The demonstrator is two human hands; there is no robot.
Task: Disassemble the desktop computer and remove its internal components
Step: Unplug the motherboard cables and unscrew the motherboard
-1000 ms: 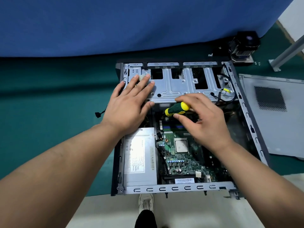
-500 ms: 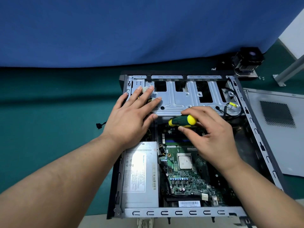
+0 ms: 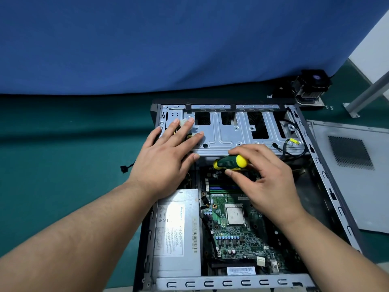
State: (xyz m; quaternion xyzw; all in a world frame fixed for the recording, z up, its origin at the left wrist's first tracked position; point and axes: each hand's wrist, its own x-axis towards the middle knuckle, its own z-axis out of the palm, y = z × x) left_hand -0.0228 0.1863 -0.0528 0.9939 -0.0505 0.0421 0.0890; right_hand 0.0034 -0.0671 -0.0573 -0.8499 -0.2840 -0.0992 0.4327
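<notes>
The open computer case (image 3: 328, 178) lay on the green bench (image 3: 63, 165), the left hand (image 3: 166, 157) resting flat with straight fingers on its metal drive cage (image 3: 231, 131) while the right hand (image 3: 265, 178) gripped a green-and-yellow screwdriver (image 3: 230, 162) above the motherboard (image 3: 237, 232), beside the power supply (image 3: 176, 232).

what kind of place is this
Probably a makeshift repair or teardown bench: an opened grey metal computer case on a teal mat, its detached grey side panel alongside, a blue cloth backdrop behind.
</notes>
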